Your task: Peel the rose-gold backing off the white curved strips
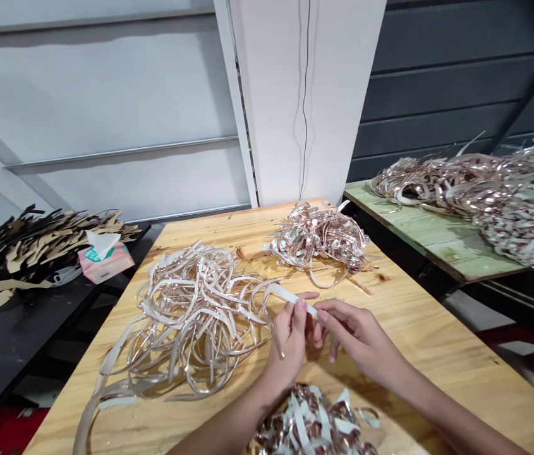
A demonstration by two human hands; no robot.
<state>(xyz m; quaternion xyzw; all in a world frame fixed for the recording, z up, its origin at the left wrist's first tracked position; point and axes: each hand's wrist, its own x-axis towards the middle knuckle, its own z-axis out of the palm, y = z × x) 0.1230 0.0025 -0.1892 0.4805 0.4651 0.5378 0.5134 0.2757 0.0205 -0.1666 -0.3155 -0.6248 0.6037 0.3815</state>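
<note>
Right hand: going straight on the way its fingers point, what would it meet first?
Most likely the left hand, close by along the pale strip that both hold. The right hand points that way, though the gap in depth is hard to judge.

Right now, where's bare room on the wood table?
Widest: the table between right forearm, far pile and right edge. Narrower: behind the left pile. Crowded: mid-left; around the strip in left hand and right hand; near pile.
</note>
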